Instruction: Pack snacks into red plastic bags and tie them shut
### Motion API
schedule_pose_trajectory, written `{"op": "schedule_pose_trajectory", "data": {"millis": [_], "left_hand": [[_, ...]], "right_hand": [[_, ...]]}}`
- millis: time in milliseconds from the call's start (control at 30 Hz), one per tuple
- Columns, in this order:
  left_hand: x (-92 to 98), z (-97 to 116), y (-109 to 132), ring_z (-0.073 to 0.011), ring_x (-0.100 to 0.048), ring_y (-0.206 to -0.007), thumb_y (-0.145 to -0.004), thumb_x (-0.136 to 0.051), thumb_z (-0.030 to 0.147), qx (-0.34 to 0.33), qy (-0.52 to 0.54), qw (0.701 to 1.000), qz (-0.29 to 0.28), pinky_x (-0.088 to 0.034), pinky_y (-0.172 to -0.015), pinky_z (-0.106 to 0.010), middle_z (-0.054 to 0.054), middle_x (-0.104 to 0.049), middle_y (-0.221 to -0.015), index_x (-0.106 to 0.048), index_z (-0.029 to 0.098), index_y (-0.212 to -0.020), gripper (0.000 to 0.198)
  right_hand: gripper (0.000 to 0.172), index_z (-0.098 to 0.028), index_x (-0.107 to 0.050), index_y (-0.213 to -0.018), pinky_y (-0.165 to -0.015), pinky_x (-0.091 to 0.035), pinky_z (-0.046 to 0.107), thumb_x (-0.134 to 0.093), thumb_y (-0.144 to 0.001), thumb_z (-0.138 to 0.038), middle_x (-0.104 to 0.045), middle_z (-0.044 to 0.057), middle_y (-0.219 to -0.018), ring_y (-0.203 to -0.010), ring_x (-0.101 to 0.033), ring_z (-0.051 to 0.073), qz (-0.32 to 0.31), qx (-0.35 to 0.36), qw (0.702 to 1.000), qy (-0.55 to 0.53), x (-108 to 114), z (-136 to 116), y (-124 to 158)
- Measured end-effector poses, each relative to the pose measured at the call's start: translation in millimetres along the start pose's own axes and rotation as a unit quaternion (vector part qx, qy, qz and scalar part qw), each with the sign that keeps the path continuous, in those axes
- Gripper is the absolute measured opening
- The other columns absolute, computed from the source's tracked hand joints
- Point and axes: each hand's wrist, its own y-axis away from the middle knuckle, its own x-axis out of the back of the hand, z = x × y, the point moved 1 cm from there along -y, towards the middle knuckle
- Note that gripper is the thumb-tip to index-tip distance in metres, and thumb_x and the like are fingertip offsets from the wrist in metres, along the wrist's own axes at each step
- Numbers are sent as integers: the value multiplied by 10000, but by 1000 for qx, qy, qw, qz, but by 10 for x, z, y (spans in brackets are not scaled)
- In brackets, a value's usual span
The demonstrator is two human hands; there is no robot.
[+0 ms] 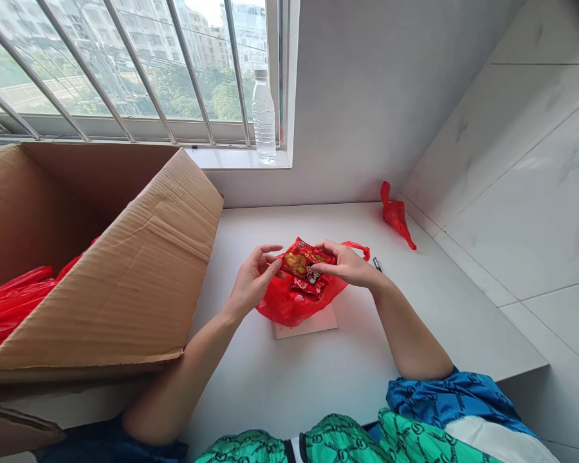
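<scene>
A red snack packet with gold and cartoon printing is held up over an open red plastic bag. My right hand grips the packet's right side, thumb on its front. At the left edge, my left hand pinches the packet's corner between thumb and fingers. More red packets lie inside the bag, partly hidden by the held one. Under the bag rests a pale pink booklet, mostly covered.
A large open cardboard box with red plastic bags inside stands at the left. A knotted red bag lies at the back right. Behind my right hand is a pen. On the windowsill stands a water bottle.
</scene>
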Motion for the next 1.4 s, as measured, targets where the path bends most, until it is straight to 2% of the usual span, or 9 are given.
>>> {"op": "schedule_pose_trajectory", "data": {"millis": [267,433,567,700,933,1100,1200,1267,1400], "left_hand": [[0,49,24,-196,-686,-887,-917,-623,483,7,2,1000,-23,-526,-765,-288,-26,-672,-873,-580,214,-1230,415],[-5,52,35,-202,-679,-876,-919,-609,504,7,-12,1000,-14,-532,-761,-298,-22,-670,-847,-564,223,-1269,451],[-18,51,36,-218,-679,-946,-918,-595,532,17,-5,1000,-17,-548,-780,-310,-55,-702,-1010,-582,252,-1281,458],[-22,33,23,-207,-671,-924,-889,-641,522,16,-3,1000,-11,-546,-786,-301,-55,-701,-989,-637,220,-1114,377],[-29,34,37,-146,-608,-747,-884,-656,483,7,15,1000,-4,-494,-664,-247,-8,-646,-827,-538,199,-874,308],[-3,51,31,-204,-664,-892,-958,-513,497,-23,-95,995,-6,-509,-859,-350,-45,-711,-939,-590,211,-948,297],[12,54,42,-234,-665,-1028,-990,-446,449,-60,-286,956,-30,-307,-1135,-525,-50,-740,-1038,-593,240,-1148,301],[1,42,69,-257,-648,-1094,-981,-460,416,-88,-399,911,-52,-131,-1189,-602,-67,-731,-1117,-590,247,-1201,307],[-62,21,143,-330,-595,-1181,-898,-592,394,-115,-514,846,-84,-92,-1177,-647,-157,-612,-1334,-623,228,-1214,358]], "right_hand": [[428,-239,-657,-1183,-872,-577,382,-742,-833,-470,-741,56,-1094,-1000,-706,236,76,-13,993,-84,34,46,-59],[419,-239,-667,-1178,-878,-576,385,-739,-836,-471,-740,62,-1110,-1017,-702,239,73,-9,994,-78,26,13,-35],[428,-237,-659,-1183,-875,-576,377,-760,-823,-445,-738,61,-1095,-1016,-699,235,50,-9,996,-71,-16,-24,-9],[390,-233,-682,-1147,-843,-571,358,-755,-829,-447,-733,51,-1056,-974,-696,228,17,-2,997,-77,-70,-41,-1],[349,-203,-711,-1032,-815,-527,319,-596,-930,-517,-714,38,-951,-919,-664,201,14,10,998,-56,-71,-42,5],[327,-229,-690,-996,-755,-491,304,-527,-957,-509,-710,19,-932,-866,-646,193,37,7,999,39,-11,-76,52],[276,-263,-692,-1008,-731,-462,309,-478,-980,-435,-722,13,-953,-864,-643,199,50,-7,985,164,32,-139,136],[272,-267,-695,-967,-691,-437,313,-446,-986,-375,-720,15,-894,-818,-634,201,54,-24,967,247,38,-173,187],[293,-279,-686,-1026,-602,-398,309,-404,-989,-347,-688,5,-762,-689,-606,195,34,-64,953,296,-50,-157,188]]}}
